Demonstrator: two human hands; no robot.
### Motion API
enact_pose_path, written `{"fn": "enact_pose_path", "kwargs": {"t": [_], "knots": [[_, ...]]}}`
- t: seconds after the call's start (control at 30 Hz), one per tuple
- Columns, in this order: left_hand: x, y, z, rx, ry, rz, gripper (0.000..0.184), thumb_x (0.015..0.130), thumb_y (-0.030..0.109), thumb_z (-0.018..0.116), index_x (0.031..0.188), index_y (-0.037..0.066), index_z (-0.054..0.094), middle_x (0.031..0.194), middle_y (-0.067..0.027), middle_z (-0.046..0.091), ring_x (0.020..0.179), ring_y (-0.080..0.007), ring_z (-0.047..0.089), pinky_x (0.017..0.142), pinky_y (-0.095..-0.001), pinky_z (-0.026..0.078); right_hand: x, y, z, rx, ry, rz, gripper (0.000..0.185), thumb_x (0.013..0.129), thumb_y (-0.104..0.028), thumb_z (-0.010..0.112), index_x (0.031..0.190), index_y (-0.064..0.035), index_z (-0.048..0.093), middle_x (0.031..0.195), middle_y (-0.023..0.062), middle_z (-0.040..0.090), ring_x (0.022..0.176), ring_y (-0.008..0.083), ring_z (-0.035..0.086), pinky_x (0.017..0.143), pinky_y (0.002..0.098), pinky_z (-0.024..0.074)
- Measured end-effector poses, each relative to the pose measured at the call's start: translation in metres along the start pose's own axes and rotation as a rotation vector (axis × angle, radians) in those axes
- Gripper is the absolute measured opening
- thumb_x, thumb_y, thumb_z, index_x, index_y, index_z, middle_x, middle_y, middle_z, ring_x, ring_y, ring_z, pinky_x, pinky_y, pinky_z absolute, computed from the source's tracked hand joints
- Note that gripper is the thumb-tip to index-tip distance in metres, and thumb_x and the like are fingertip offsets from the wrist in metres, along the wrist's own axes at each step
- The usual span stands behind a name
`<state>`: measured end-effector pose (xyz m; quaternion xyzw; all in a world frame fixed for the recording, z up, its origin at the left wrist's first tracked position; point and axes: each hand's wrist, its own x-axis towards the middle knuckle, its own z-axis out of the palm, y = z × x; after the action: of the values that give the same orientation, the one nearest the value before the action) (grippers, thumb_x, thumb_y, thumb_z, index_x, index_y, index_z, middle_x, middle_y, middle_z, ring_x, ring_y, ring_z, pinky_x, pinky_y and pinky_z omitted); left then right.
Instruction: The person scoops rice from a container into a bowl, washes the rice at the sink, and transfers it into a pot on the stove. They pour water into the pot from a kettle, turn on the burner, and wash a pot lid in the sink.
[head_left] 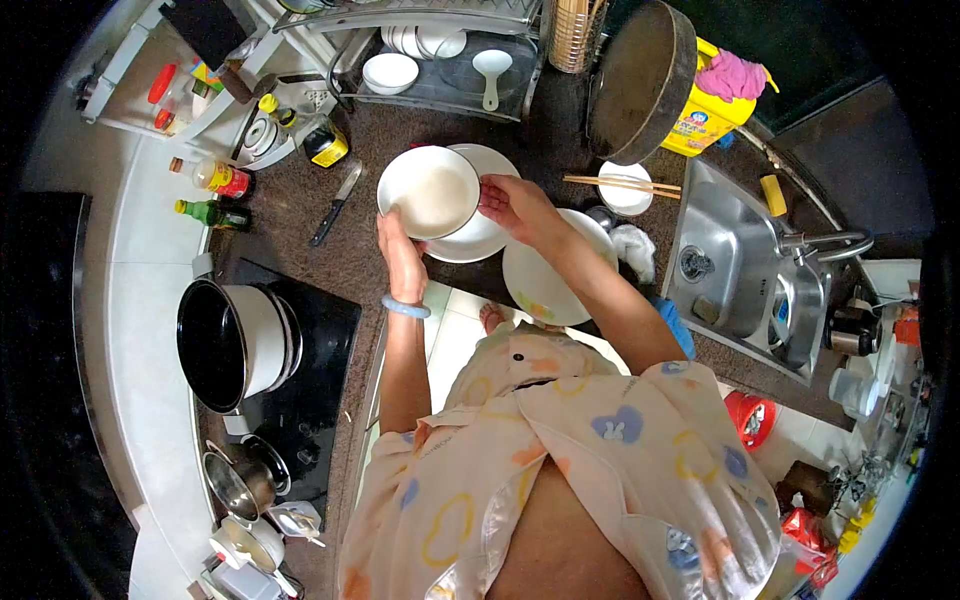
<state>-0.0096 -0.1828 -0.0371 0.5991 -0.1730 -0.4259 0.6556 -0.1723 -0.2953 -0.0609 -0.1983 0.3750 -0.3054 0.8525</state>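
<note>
Head view: the white bowl (430, 190) is above the counter (290, 190), overlapping the far-left part of a white plate (492, 228); whether the two touch I cannot tell. The left hand (402, 258) holds the bowl's near-left rim. The right hand (515, 208), fingers partly bent, is against its right rim; whether it grips, I cannot tell. Leftward, a strip of counter separates the bowl from the knife (335, 205). On the right, room is tighter: a large dish (545, 280) sits under the right forearm, its near rim seemingly at the counter's front edge. Beyond, chopsticks (615, 183) reach almost to the sink (735, 230).
</note>
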Motion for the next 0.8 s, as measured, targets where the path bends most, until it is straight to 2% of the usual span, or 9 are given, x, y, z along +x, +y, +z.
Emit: {"fn": "enact_pose_path", "kwargs": {"t": [0.03, 0.07, 0.1, 0.13, 0.2, 0.27, 0.47, 0.7, 0.8], "knots": [[-0.002, 0.003, 0.003, -0.014, 0.033, 0.016, 0.052, 0.095, 0.04, 0.043, 0.133, 0.005, 0.042, 0.123, -0.0132, 0.054, 0.109, -0.0226, 0.057, 0.08, -0.0363, 0.053, 0.004, 0.006, 0.001, 0.006, 0.001, 0.003, 0.025, 0.095, -0.02, 0.054, 0.11, -0.0008, 0.058, 0.102, 0.0069, 0.064, 0.091, 0.0178, 0.061, 0.084, 0.0319, 0.0515], [-0.004, 0.007, 0.006, -0.029, 0.067, 0.034, 0.05, 0.094, 0.038, 0.043, 0.133, 0.006, 0.043, 0.121, -0.0115, 0.054, 0.11, -0.02, 0.054, 0.084, -0.0356, 0.049, 0.005, 0.009, 0.007, 0.139, 0.023, 0.014, 0.024, 0.095, -0.018, 0.054, 0.109, 0.0001, 0.058, 0.103, 0.0087, 0.064, 0.094, 0.0195, 0.061, 0.087, 0.0334, 0.0509], [-0.004, 0.009, 0.006, -0.024, 0.069, 0.033, 0.05, 0.094, 0.038, 0.043, 0.133, 0.006, 0.043, 0.121, -0.0115, 0.054, 0.11, -0.02, 0.054, 0.084, -0.0356, 0.049, 0.006, 0.012, 0.012, 0.274, 0.046, 0.026, 0.023, 0.095, -0.016, 0.054, 0.109, 0.0011, 0.057, 0.105, 0.0104, 0.063, 0.097, 0.0212, 0.06, 0.09, 0.035, 0.0503], [-0.005, 0.011, 0.007, -0.013, 0.058, 0.09, 0.048, 0.095, 0.034, 0.042, 0.134, 0.005, 0.043, 0.123, -0.0122, 0.054, 0.111, -0.0207, 0.053, 0.089, -0.0349, 0.046, 0.006, 0.014, 0.017, 0.278, 0.045, 0.029, 0.023, 0.095, -0.016, 0.054, 0.109, 0.0011, 0.057, 0.105, 0.0104, 0.063, 0.097, 0.0212, 0.06, 0.09, 0.035, 0.0503], [-0.004, 0.011, 0.005, 0.005, 0.044, 0.145, 0.047, 0.096, 0.03, 0.041, 0.135, 0.003, 0.043, 0.124, -0.0129, 0.053, 0.113, -0.0214, 0.052, 0.094, -0.0343, 0.044, 0.006, 0.018, 0.025, 0.399, 0.073, -0.018, 0.027, 0.098, -0.015, 0.049, 0.116, 0.0031, 0.054, 0.114, 0.0133, 0.06, 0.11, 0.0232, 0.056, 0.101, 0.0362, 0.0444], [-0.001, 0.01, 0.002, 0.064, 0.004, 0.26, 0.044, 0.097, 0.022, 0.04, 0.134, -0.001, 0.044, 0.127, -0.014, 0.052, 0.114, -0.0217, 0.051, 0.099, -0.0325, 0.04, 0.007, 0.021, 0.03, 0.453, 0.08, -0.047, 0.027, 0.098, -0.015, 0.048, 0.116, 0.0034, 0.054, 0.114, 0.0138, 0.06, 0.11, 0.0232, 0.056, 0.101, 0.0357, 0.0444], [0.005, 0.005, 0.002, 0.235, 0.049, 0.427, 0.046, 0.097, 0.021, 0.041, 0.135, -0.005, 0.042, 0.13, -0.0156, 0.051, 0.118, -0.0231, 0.049, 0.103, -0.0343, 0.036, 0.02, 0.033, 0.035, 0.558, 0.093, -0.118, 0.025, 0.1, -0.016, 0.046, 0.113, 0.0029, 0.056, 0.112, 0.0135, 0.062, 0.108, 0.0234, 0.058, 0.099, 0.0336, 0.0454], [-0.007, 0.025, 0.013, 0.385, 0.052, 0.486, 0.046, 0.097, 0.022, 0.044, 0.136, -0.002, 0.043, 0.131, -0.0164, 0.051, 0.118, -0.024, 0.049, 0.103, -0.0348, 0.036, 0.033, 0.042, 0.03, 0.609, 0.037, -0.164, 0.02, 0.099, -0.013, 0.047, 0.109, 0.0018, 0.058, 0.106, 0.0119, 0.065, 0.104, 0.0214, 0.06, 0.097, 0.0323, 0.0465], [-0.008, 0.028, 0.016, 0.415, 0.049, 0.497, 0.046, 0.096, 0.022, 0.045, 0.136, -0.001, 0.043, 0.129, -0.0165, 0.053, 0.117, -0.024, 0.051, 0.102, -0.0349, 0.037, 0.035, 0.044, 0.028, 0.657, 0.054, -0.133, 0.025, 0.095, -0.011, 0.053, 0.115, 0.0036, 0.055, 0.112, 0.0117, 0.062, 0.104, 0.023, 0.059, 0.101, 0.0304, 0.0429]]}}
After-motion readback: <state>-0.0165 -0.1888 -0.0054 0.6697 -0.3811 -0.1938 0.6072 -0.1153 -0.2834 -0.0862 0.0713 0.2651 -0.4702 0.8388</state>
